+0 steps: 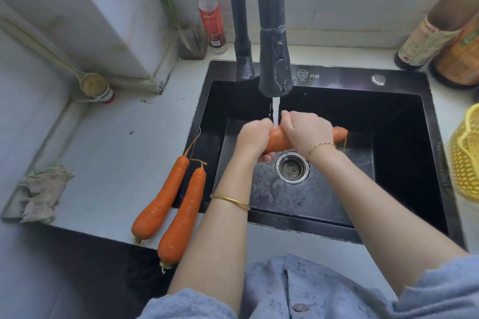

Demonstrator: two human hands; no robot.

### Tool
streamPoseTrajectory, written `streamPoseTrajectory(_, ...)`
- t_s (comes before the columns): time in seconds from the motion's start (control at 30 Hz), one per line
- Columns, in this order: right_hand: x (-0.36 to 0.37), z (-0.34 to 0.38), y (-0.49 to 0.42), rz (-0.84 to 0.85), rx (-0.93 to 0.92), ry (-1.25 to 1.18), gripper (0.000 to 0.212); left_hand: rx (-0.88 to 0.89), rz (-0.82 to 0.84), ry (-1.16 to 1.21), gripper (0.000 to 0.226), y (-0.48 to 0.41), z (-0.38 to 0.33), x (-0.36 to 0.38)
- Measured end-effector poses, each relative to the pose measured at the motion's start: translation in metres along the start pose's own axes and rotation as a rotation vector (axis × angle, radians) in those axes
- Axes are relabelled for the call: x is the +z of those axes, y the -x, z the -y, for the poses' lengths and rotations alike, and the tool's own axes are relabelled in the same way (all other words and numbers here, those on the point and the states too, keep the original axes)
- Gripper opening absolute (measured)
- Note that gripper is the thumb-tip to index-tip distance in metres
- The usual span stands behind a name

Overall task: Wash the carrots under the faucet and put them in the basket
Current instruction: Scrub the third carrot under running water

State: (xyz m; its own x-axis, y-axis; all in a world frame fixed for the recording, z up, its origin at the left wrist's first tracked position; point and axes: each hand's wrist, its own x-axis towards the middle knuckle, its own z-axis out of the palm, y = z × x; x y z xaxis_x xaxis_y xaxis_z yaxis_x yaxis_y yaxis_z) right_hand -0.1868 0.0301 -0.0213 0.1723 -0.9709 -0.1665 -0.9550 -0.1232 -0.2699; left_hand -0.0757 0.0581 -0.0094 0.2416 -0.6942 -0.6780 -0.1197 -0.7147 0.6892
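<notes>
Forearms stretched forward; left hand (255, 138), right hand (304, 133) curled, gripping, close together.

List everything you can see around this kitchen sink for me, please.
held carrot: one, orange, under the water stream over the sink
spare carrots: two, orange, counter left of the sink, thin ends on its rim
faucet: one, black, behind the sink, running
sink: one, black, centre
basket: one, yellow, right edge of view
red-capped bottle: one, clear with red label, behind the sink's left corner
large bottles: two, brown and orange, far right
cloth: one, grey-beige, counter's left edge
left hand: fingers curled round the held carrot
right hand: fingers curled round the held carrot
</notes>
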Motion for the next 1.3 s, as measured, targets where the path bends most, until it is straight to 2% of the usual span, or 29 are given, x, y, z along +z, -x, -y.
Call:
streamPoseTrajectory(0.07, 0.011, -0.006, -0.003, -0.148, -0.075, 0.067, 0.055, -0.094, 0.006, 0.180, 0.025, 0.002, 0.005, 0.003)
streamPoseTrajectory(0.13, 0.019, -0.018, -0.002, -0.255, -0.088, -0.011, 0.063, -0.169, 0.025, 0.325, 0.022, 0.004, 0.010, 0.005)
streamPoseTrajectory(0.2, 0.029, -0.028, -0.001, -0.273, 0.000, -0.194, 0.045, -0.212, 0.035, 0.432, 0.022, 0.005, 0.014, 0.006)
streamPoseTrajectory(0.23, 0.031, -0.030, 0.001, -0.238, 0.055, -0.279, 0.039, -0.230, 0.038, 0.485, 0.023, 0.005, 0.015, 0.006)
streamPoseTrajectory(0.3, 0.038, -0.030, 0.007, -0.108, 0.159, -0.502, 0.046, -0.255, 0.042, 0.579, 0.025, 0.005, 0.017, 0.005)
streamPoseTrajectory(0.37, 0.042, -0.023, 0.013, 0.063, 0.281, -0.897, 0.048, -0.267, 0.060, 0.646, 0.028, 0.007, 0.018, 0.004)
streamPoseTrajectory(0.43, 0.040, -0.014, 0.020, 0.260, 0.384, -1.398, 0.030, -0.273, 0.096, 0.664, 0.030, 0.008, 0.020, 0.005)
streamPoseTrajectory(0.5, 0.037, -0.007, 0.027, 0.365, 0.382, -1.605, 0.024, -0.266, 0.117, 0.621, 0.032, 0.010, 0.021, 0.006)
streamPoseTrajectory(0.6, 0.040, 0.000, 0.027, 0.323, 0.363, -1.547, 0.027, -0.237, 0.066, 0.533, 0.033, 0.010, 0.024, 0.010)
streamPoseTrajectory(0.73, 0.035, 0.013, 0.014, 0.129, 0.554, -1.239, 0.039, -0.127, 0.042, 0.454, 0.031, 0.012, 0.024, 0.019)
streamPoseTrajectory(0.77, 0.034, 0.013, 0.012, 0.124, 0.561, -1.220, 0.039, -0.102, 0.032, 0.449, 0.028, 0.012, 0.022, 0.021)
streamPoseTrajectory(0.87, 0.030, 0.007, 0.015, 0.293, 0.386, -1.502, 0.025, -0.092, 0.013, 0.497, 0.032, 0.009, 0.019, 0.016)
streamPoseTrajectory(0.97, 0.030, 0.000, 0.022, 0.411, 0.223, -1.731, 0.033, -0.094, -0.002, 0.519, 0.036, 0.005, 0.020, 0.010)
streamPoseTrajectory(1.07, 0.027, 0.006, 0.022, 0.287, 0.321, -1.698, 0.027, -0.062, -0.007, 0.485, 0.032, 0.010, 0.020, 0.011)
streamPoseTrajectory(1.2, 0.030, 0.013, 0.017, 0.160, 0.462, -1.530, 0.011, -0.046, 0.010, 0.448, 0.026, 0.014, 0.023, 0.013)
streamPoseTrajectory(1.23, 0.032, 0.012, 0.017, 0.124, 0.486, -1.501, 0.016, -0.038, 0.013, 0.437, 0.026, 0.015, 0.023, 0.013)
streamPoseTrajectory(1.3, 0.034, 0.009, 0.018, 0.168, 0.434, -1.565, 0.018, -0.045, -0.001, 0.451, 0.028, 0.016, 0.024, 0.012)
